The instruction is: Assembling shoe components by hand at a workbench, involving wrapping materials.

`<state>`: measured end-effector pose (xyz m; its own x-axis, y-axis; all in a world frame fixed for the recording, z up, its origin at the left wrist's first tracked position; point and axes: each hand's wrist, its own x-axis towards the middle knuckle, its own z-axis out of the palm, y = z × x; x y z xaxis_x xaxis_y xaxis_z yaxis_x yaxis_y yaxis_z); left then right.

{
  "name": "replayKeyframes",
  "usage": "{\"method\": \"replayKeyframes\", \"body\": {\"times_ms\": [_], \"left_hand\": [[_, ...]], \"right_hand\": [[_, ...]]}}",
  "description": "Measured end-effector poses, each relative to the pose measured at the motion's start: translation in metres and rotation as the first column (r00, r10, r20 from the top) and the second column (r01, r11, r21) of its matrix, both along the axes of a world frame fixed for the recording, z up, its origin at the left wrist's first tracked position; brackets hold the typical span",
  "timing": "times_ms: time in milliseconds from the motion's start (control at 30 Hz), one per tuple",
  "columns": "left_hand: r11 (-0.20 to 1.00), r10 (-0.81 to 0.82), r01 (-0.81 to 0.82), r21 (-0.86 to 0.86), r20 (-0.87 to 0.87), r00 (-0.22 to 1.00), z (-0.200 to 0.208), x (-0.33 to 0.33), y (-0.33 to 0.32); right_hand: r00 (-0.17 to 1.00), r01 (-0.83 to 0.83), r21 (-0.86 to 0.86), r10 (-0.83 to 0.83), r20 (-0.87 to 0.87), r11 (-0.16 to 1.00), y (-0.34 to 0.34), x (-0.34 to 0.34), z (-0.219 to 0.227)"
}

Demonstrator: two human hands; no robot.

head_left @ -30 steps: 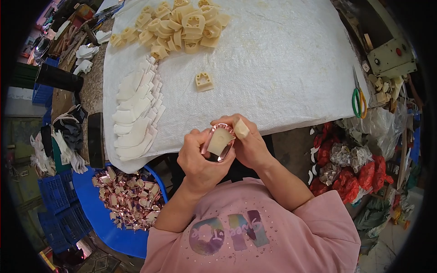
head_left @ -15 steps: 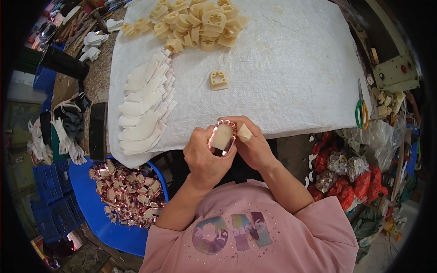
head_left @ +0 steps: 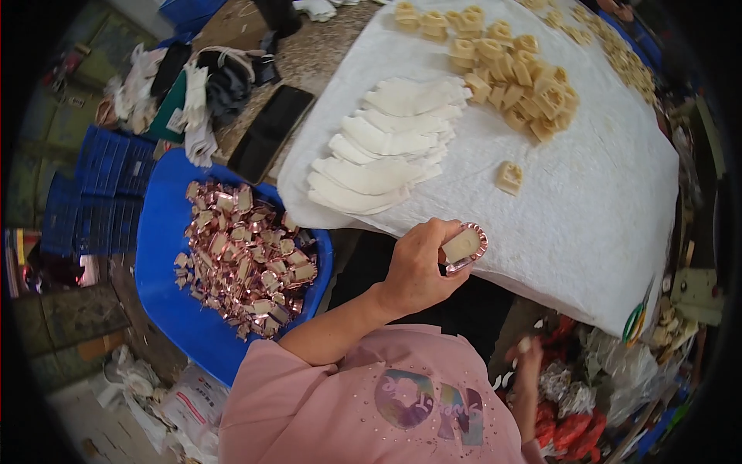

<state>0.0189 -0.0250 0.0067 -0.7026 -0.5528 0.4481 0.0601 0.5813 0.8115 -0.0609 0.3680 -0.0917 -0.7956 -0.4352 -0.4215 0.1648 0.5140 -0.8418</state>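
Note:
My left hand (head_left: 421, 267), above the near edge of the white-covered table, is closed round a small U-shaped block (head_left: 464, 246). It looks like a shoe heel, with a beige face and shiny pink wrapping pleated round its rim. My right hand (head_left: 527, 359) is low on the right, off the table, beside bags. Its fingers are small and blurred, and a pale patch shows near the thumb; I cannot make out what, if anything, it holds. A single beige block (head_left: 509, 178) with holes stands on the table, beyond my left hand.
Overlapping white curved pieces (head_left: 379, 151) and a heap of beige blocks (head_left: 525, 85) lie on the table cover (head_left: 610, 201). A blue tub (head_left: 166, 232) at left holds many pink-wrapped blocks. A phone (head_left: 270, 131) lies by the cover; green-handled scissors (head_left: 634, 323) lie at its right edge.
My right hand has left the pink-wrapped block and moved down to the right, off the table. My left hand still holds the block. The view has turned, bringing more of the tub in.

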Motion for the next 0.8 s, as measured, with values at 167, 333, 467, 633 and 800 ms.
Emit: {"method": "replayKeyframes", "body": {"times_ms": [167,333,467,633,800], "left_hand": [[0.997,-0.011,0.009,0.072,0.032,0.999,0.000,-0.005,0.000],[0.998,-0.018,0.019,-0.056,0.008,1.000,0.004,-0.008,-0.011],[0.999,-0.044,0.044,0.002,0.008,0.999,0.001,-0.010,-0.011],[0.999,-0.027,0.026,0.022,0.044,0.999,0.004,-0.005,-0.016],[0.999,-0.015,0.012,0.051,0.062,0.998,-0.002,-0.001,-0.019]], "right_hand": [[0.895,0.321,0.168,-0.357,0.267,0.932,0.028,0.022,-0.066],[0.914,0.255,0.163,-0.292,0.281,0.953,0.035,0.022,-0.067],[0.923,0.215,0.157,-0.253,0.290,0.964,0.033,0.028,-0.066],[0.935,0.146,0.162,-0.190,0.298,0.976,0.032,0.029,-0.061],[0.942,0.082,0.158,-0.128,0.310,0.984,0.023,0.034,-0.057]]}}
